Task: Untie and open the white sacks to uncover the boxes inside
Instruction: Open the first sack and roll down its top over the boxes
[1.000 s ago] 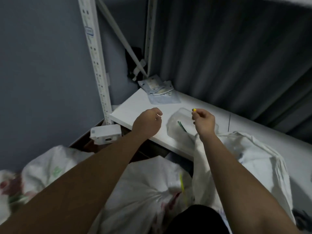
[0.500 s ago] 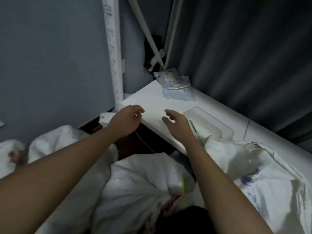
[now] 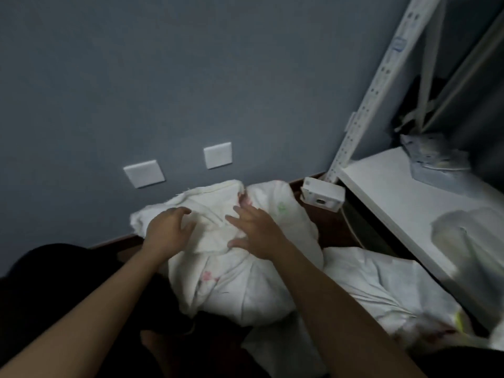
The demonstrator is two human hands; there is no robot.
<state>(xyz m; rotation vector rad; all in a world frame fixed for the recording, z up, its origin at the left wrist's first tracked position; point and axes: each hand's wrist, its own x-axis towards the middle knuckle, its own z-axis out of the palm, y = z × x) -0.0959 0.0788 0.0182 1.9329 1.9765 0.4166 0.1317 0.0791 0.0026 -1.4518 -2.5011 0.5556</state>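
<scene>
Both hands are over the white sack (image 3: 231, 271) lying against the far wall, just left of the shelf (image 3: 409, 197). The left hand (image 3: 169, 230) hovers with fingers loosely curled and holding nothing; whether it touches the cloth I cannot tell. The right hand (image 3: 257, 230) has its fingers spread flat, on or just above the bunched top. No pinch yet on either side. The sack looks like soft woven cloth, crumpled and slack at the mouth, so it should fold and slide under the fingers instead of holding shape. The boxes inside likely give it weight low down. The place to take hold is the gathered neck between the two hands, wherever the tie sits; no tie is visible. A second sack (image 3: 395, 290) lies to the right, near the shelf edge.
</scene>
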